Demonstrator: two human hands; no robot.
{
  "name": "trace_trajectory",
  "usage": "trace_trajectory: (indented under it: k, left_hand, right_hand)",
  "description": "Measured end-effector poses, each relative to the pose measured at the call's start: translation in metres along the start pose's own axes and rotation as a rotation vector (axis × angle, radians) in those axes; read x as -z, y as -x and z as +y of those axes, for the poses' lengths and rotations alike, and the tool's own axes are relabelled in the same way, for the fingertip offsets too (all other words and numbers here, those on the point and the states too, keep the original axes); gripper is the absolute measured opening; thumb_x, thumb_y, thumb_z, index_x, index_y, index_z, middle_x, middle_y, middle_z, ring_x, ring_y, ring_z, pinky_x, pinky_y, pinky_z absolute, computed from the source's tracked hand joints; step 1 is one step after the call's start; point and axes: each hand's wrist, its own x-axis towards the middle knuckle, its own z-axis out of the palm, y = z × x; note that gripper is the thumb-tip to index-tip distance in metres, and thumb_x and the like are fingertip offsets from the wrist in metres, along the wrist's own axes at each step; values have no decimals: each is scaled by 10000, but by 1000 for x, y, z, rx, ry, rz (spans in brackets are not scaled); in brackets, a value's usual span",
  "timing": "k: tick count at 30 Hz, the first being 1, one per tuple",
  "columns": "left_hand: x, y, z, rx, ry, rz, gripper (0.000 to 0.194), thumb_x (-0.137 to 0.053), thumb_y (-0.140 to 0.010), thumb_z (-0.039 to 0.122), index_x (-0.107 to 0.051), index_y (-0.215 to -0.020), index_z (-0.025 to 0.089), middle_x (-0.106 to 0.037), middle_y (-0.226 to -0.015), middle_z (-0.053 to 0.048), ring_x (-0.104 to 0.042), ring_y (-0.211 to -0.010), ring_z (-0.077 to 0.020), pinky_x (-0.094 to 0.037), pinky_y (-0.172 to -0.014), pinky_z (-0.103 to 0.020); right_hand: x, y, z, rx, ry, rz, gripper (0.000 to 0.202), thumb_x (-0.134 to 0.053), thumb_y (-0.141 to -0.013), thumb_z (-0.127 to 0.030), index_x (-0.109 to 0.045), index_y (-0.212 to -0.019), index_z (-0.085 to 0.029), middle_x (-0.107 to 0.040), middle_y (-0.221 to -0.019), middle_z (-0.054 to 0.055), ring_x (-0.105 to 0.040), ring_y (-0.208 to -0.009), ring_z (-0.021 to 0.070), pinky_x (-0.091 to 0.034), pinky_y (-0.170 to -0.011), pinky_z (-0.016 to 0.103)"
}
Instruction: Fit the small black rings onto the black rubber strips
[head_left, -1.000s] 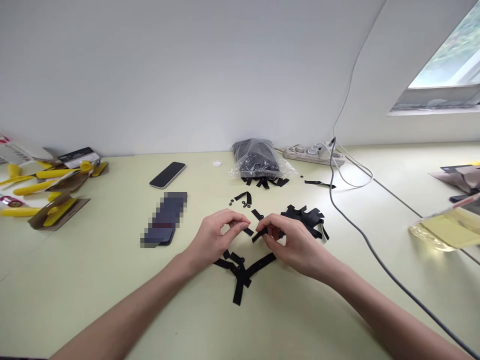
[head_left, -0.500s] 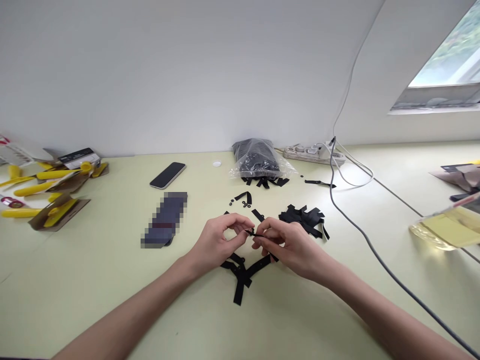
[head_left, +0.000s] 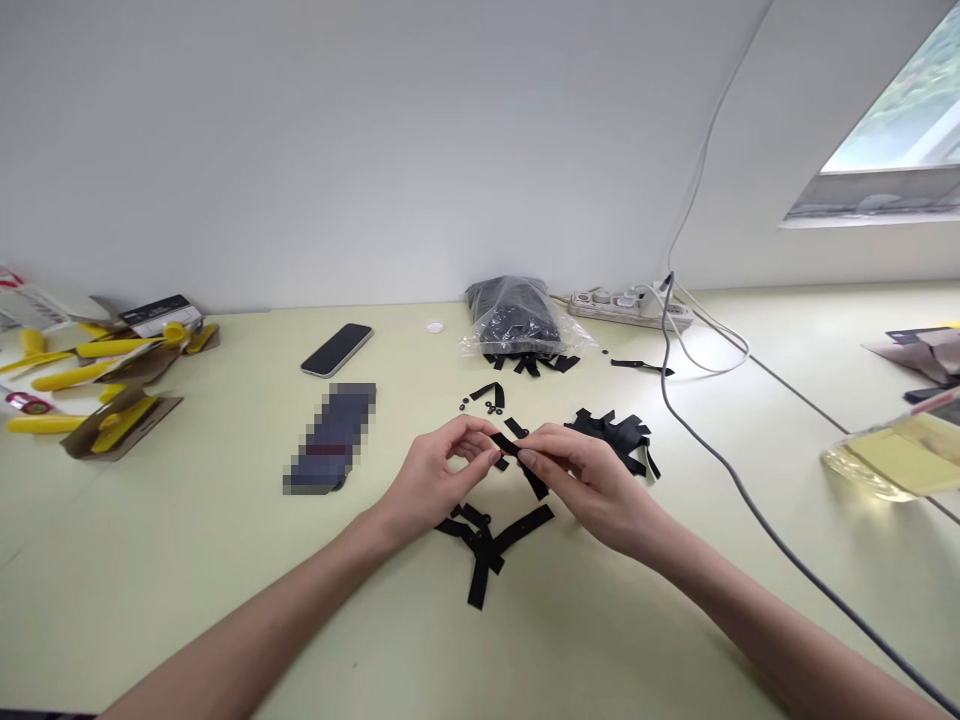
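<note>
Between my hands is a short black strip [head_left: 505, 444], held above the table. My left hand [head_left: 448, 468] pinches its left end between thumb and fingers. The thumb and fingers of my right hand [head_left: 576, 470] are closed on its right part, and a black end hangs below them. Several black strips [head_left: 484, 545] lie crossed on the table just below my hands. Beyond my fingers lie a bent black strip [head_left: 498, 394] and several small black round pieces [head_left: 491, 408]. A pile of black strips [head_left: 615, 435] sits to the right.
A clear plastic bag [head_left: 514, 315] of black pieces and a power strip [head_left: 630, 308] stand by the wall. A phone [head_left: 337, 350] and a pixelated dark object [head_left: 330, 440] are on the left, beside yellow-handled tools [head_left: 112, 375]. A grey cable [head_left: 739, 485] crosses the right side.
The black strip between my hands has turned, so its flat side now shows. My right hand has shifted slightly up, and its hanging end is now visible below the fingers.
</note>
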Motion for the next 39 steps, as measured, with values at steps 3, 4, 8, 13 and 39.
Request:
trace_trajectory:
  k: [3, 4, 8, 13, 39]
  left_hand:
    - [-1, 0, 1, -5, 0, -3, 229, -645, -986, 356, -673, -1169, 221, -715, -1107, -59, -670, -968, -173, -552, -839, -285]
    - [-1, 0, 2, -7, 3, -5, 228, -645, -985, 351, -674, -1170, 221, -714, -1097, -57, -668, -959, -171, -549, -844, -287]
    - [-2, 1, 1, -18, 16, 5, 205, -629, -982, 285, -672, -1171, 218, -702, -1112, -58, -659, -931, -162, -535, -858, -292]
    - [-3, 2, 1, -39, 59, -8, 211, -616, -973, 230, -668, -1176, 215, -700, -1081, -65, -668, -964, -175, -533, -848, -286]
    - [4, -1, 3, -54, -181, 3, 281, -577, -1017, 340, -637, -1270, 234, -715, -999, -43, -679, -947, -180, -555, -813, -278]
  right_hand:
    - [-1, -1, 2, -21, -78, 47, 254, -621, -986, -428, -780, -1008, -231, -700, -958, 71, -631, -823, 186, -489, -680, 315]
    - [0, -2, 2, -50, -116, 52, 261, -650, -965, -443, -784, -1002, -222, -708, -914, 68, -632, -786, 183, -490, -653, 310]
    - [0, -3, -3, -175, -247, 17, 301, -719, -907, -480, -756, -938, -183, -698, -774, 44, -624, -678, 160, -510, -608, 294]
    - [-4, -4, -6, -196, -359, 6, 317, -756, -874, -482, -696, -891, -171, -678, -764, 33, -618, -669, 138, -541, -634, 285]
    - [-5, 0, -2, -99, -46, 74, 219, -612, -960, -383, -714, -897, -199, -666, -728, 23, -576, -655, 151, -441, -569, 278]
